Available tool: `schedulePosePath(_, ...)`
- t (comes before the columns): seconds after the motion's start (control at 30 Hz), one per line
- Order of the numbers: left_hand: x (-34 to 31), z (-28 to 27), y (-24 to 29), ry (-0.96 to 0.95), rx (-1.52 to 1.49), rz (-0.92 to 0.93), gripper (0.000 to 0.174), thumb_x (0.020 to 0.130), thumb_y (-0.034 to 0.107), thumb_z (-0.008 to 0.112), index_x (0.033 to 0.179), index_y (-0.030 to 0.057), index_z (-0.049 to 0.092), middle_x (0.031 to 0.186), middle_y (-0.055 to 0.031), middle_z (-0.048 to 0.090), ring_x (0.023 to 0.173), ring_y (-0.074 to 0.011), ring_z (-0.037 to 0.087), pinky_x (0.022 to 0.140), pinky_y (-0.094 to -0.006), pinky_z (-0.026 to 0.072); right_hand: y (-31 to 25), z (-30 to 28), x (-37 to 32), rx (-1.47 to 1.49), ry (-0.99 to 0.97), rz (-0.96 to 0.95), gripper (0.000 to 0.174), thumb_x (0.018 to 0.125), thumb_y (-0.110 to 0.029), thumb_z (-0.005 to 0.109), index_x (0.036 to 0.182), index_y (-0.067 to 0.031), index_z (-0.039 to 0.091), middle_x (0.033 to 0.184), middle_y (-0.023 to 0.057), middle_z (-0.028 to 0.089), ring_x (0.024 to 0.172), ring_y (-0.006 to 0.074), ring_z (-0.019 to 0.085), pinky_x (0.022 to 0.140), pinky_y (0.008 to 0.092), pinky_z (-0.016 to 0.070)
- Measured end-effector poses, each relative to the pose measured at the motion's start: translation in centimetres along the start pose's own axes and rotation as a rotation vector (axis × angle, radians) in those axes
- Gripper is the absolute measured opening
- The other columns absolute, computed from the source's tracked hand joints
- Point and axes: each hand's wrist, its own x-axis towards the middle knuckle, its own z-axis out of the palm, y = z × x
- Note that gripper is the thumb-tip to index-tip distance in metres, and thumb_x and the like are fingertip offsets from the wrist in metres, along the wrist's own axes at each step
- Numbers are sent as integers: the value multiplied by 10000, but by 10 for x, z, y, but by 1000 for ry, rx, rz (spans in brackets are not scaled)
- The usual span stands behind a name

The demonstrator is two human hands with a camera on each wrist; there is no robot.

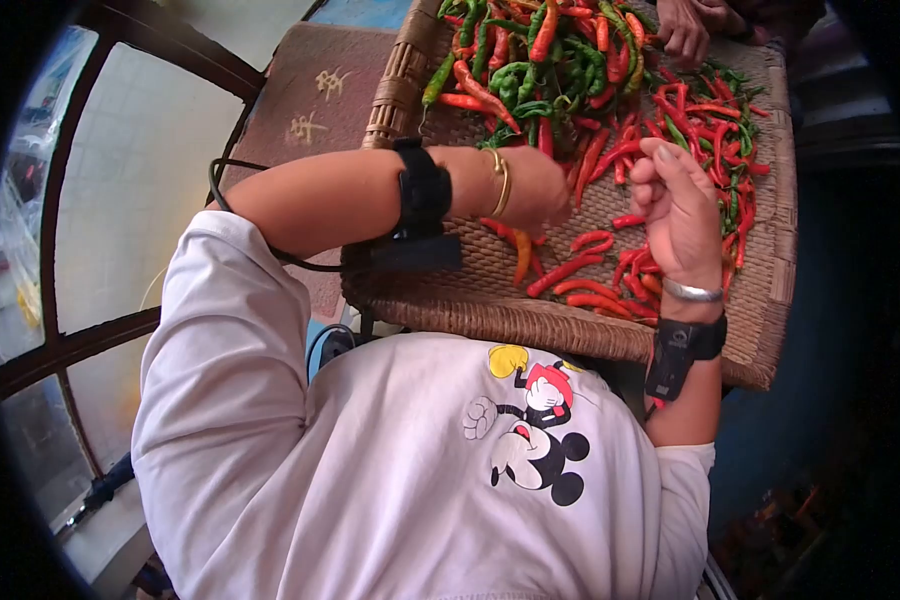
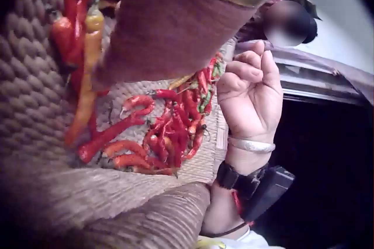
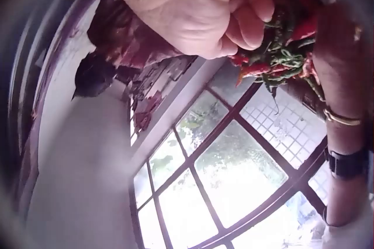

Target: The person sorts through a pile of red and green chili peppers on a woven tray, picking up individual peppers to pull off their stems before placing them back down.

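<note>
A wide woven basket [image 1: 770, 330] holds red, orange and green chili peppers [image 1: 560, 70]. My left hand [image 1: 535, 195], with a gold bangle at the wrist, is over the basket beside the red peppers. Its back faces the head camera and its fingers are hidden, so I cannot tell what it grips. My right hand [image 1: 682, 210], wearing a silver bangle, is raised palm up near the basket's right side. Its fingers curl in toward the palm, and the left wrist view shows nothing between them. Loose red peppers [image 1: 610, 280] lie between my hands and the near rim.
Another person's hands [image 1: 692, 30] are at the basket's far right corner. A reddish board with painted characters [image 1: 310, 110] stands left of the basket, beside framed window panes [image 1: 140, 180]. A cable [image 1: 240, 162] runs along my left arm.
</note>
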Motion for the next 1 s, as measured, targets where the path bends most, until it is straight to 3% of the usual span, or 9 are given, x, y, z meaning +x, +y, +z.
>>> schedulePosePath(0.1,-5,18,0,-62,76,87,252,633,274,657,845,153,594,844,-38,553,830,-238,546,657,-370,470,19,-7,10,42,9,93,166,834,-159,507,931,-28,540,677,6,570,540,50,510,458,167,393)
schedulePosePath(0.23,-2,31,-7,-12,142,175,309,613,255,666,862,94,579,877,-53,545,875,-236,520,712,-358,459,34,-11,13,-2,19,232,178,834,-188,511,932,-41,535,670,0,561,536,46,504,459,171,387)
schedulePosePath(0.33,-2,31,-4,-35,103,108,326,606,231,661,874,71,567,899,-70,539,894,-238,509,717,-354,456,38,-12,14,-38,15,281,170,837,-172,501,945,-43,527,677,-6,551,545,52,494,463,177,392)
schedulePosePath(0.43,-5,40,-3,135,30,96,322,603,221,652,877,78,561,911,-76,538,892,-244,510,709,-351,455,39,-11,16,-81,51,270,175,840,-179,501,937,-37,528,669,-4,552,533,46,494,462,176,382)
schedulePosePath(0.53,-5,40,0,157,71,88,262,646,230,637,855,80,588,887,-82,585,876,-242,556,728,-348,457,36,-14,17,-66,50,244,170,843,-170,494,935,-31,527,671,2,551,531,47,493,461,175,381)
schedulePosePath(0.67,-1,41,0,142,67,134,251,651,255,623,832,88,573,883,-78,553,855,-263,535,682,-358,458,29,-15,16,-17,86,184,169,840,-161,499,929,-21,527,677,14,553,530,58,492,471,181,400)
schedulePosePath(0.77,1,26,10,36,-67,-23,244,699,294,592,813,78,577,791,-97,582,770,-281,571,641,-372,462,23,-22,17,25,98,145,163,834,-148,507,925,-14,528,684,21,556,537,69,492,489,182,419)
schedulePosePath(0.9,19,27,9,221,-187,-161,278,734,320,565,786,47,567,662,-128,581,640,-312,574,589,-396,456,16,-22,13,43,125,107,165,831,-144,510,928,-12,527,685,24,557,545,70,485,496,179,416)
schedulePosePath(1.0,28,17,7,611,-609,-129,233,714,245,577,802,31,559,671,-157,562,665,-336,557,607,-395,450,13,-21,12,-19,158,50,183,824,-160,524,926,-8,527,682,22,555,539,71,484,495,176,411)
